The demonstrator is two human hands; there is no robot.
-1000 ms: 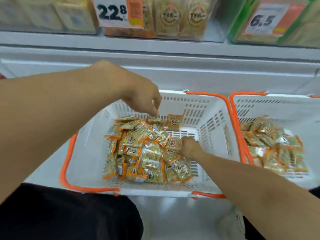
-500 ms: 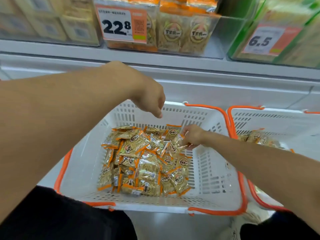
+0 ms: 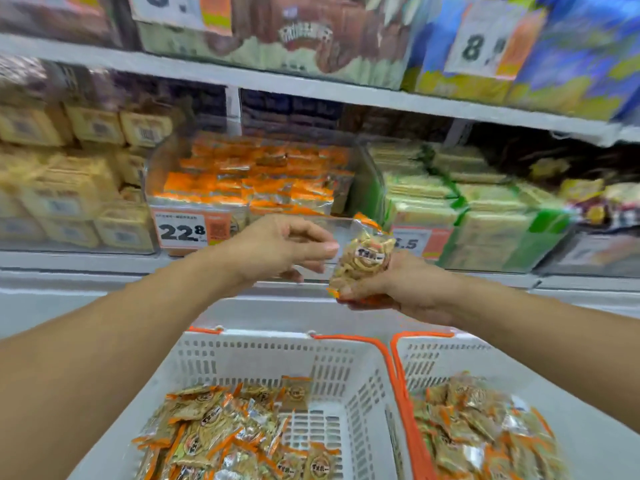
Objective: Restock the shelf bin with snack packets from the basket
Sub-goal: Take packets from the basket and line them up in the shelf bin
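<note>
While right hand [image 3: 398,285] grips snack packet [image 3: 363,261], left hand [image 3: 277,247] open.

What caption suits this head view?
Right hand lifts snack packets toward the shelf bin; left hand reaches alongside.

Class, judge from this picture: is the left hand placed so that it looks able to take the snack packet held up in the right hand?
Probably yes. The left hand is raised beside the snack packet in the right hand, fingers extended toward it, with nothing between them.
</note>
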